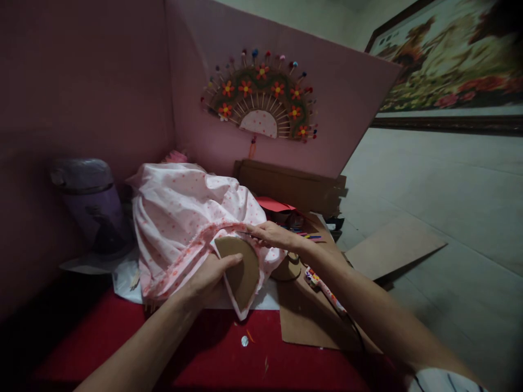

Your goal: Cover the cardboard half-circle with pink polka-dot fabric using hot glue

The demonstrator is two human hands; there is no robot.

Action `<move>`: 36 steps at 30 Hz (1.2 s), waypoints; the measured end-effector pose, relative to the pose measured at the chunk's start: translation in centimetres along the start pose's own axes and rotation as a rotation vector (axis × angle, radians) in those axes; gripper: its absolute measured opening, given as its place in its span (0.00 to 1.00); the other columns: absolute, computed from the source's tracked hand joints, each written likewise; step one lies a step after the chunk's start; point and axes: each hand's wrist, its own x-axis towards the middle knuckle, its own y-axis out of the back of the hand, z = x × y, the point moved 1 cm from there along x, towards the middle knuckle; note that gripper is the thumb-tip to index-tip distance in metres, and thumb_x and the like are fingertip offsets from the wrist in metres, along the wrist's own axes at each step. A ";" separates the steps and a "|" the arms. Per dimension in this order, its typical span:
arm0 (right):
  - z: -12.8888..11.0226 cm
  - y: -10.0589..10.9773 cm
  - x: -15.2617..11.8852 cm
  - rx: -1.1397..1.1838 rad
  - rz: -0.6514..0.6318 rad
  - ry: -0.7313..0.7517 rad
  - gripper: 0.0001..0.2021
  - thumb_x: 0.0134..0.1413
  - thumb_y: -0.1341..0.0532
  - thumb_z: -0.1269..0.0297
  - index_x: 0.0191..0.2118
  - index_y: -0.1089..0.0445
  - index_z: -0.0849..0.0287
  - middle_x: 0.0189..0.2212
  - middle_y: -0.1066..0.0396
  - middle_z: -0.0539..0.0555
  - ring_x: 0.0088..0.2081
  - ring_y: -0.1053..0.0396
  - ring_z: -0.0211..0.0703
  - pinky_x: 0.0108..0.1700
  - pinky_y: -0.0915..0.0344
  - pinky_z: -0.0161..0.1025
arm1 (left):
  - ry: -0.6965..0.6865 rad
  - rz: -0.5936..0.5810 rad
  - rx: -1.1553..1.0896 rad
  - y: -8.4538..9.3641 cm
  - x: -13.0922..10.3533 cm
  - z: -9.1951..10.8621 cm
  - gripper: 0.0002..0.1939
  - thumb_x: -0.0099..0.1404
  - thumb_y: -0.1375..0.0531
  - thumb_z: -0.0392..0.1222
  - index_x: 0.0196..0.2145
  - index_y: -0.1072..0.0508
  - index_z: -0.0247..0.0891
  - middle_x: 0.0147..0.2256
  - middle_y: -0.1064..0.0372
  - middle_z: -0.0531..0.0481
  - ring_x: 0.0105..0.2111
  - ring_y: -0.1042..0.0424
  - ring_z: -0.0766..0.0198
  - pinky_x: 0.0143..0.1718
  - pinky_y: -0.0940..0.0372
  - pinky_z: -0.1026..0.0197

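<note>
My left hand (212,277) grips a half-round piece of cardboard (241,267), its thumb lying across the brown face. Pink-white fabric borders the cardboard's straight edge and curve. This is part of a large dotted cloth (192,201) heaped behind and to the left, with a frayed reddish edge running beside the cardboard. At the cardboard's upper curved edge, my right hand (272,235) is closed against the fabric. A slim dark thing shows at its fingertips, too small and dim to name.
A floral-handled glue gun (327,291) with a cord lies on a cardboard sheet (310,324) at right, near a roll of tape (288,268). A purple container (93,212) stands left. A decorated fan (261,103) hangs on the pink board behind. A small round disc (244,341) lies on the red tabletop.
</note>
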 end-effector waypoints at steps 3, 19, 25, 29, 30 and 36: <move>0.0 -0.1 0.0 -0.015 0.028 0.002 0.32 0.51 0.50 0.33 0.26 0.33 0.63 0.18 0.42 0.49 0.22 0.49 0.33 0.24 0.52 0.34 | -0.006 -0.005 0.007 0.1 0.1 0.0 0.10 0.54 0.35 0.34 0.36 0.25 0.32 0.30 0.23 0.44 0.26 0.25 0.59 0.30 0.31 0.59; -0.2 -0.7 -0.2 -0.101 0.155 0.160 0.33 0.49 0.51 0.31 0.17 0.40 0.60 0.16 0.45 0.47 0.20 0.47 0.33 0.25 0.50 0.33 | -0.061 -0.012 0.006 -0.1 -0.1 0.2 0.11 0.52 0.34 0.34 0.36 0.25 0.33 0.30 0.23 0.44 0.28 0.24 0.58 0.33 0.31 0.60; -1.0 -0.1 -1.0 -0.032 0.077 0.053 0.33 0.44 0.48 0.29 0.22 0.36 0.61 0.18 0.40 0.49 0.20 0.46 0.33 0.23 0.49 0.33 | -0.039 -0.021 0.007 -0.1 -0.2 0.3 0.13 0.51 0.33 0.34 0.37 0.25 0.33 0.31 0.23 0.44 0.29 0.24 0.57 0.33 0.31 0.58; -1.6 0.3 -1.3 -0.086 0.030 0.001 0.35 0.47 0.51 0.29 0.22 0.34 0.63 0.19 0.38 0.51 0.20 0.47 0.32 0.23 0.50 0.33 | -0.024 -0.019 0.018 0.0 -0.1 0.1 0.13 0.51 0.33 0.35 0.36 0.25 0.33 0.30 0.23 0.44 0.28 0.24 0.57 0.32 0.31 0.58; -1.6 0.4 -1.3 -0.100 0.027 0.002 0.35 0.48 0.51 0.30 0.22 0.35 0.62 0.18 0.38 0.51 0.20 0.48 0.32 0.23 0.50 0.33 | -0.018 -0.015 0.021 0.0 0.0 0.0 0.12 0.51 0.33 0.35 0.36 0.25 0.33 0.30 0.23 0.44 0.27 0.25 0.57 0.31 0.31 0.58; -1.7 0.2 -0.8 -0.114 0.002 0.046 0.34 0.50 0.52 0.30 0.23 0.35 0.62 0.19 0.37 0.52 0.22 0.44 0.35 0.25 0.46 0.35 | -0.039 0.009 0.020 -0.1 -0.2 0.1 0.11 0.51 0.34 0.33 0.35 0.24 0.34 0.29 0.23 0.46 0.27 0.25 0.60 0.31 0.32 0.61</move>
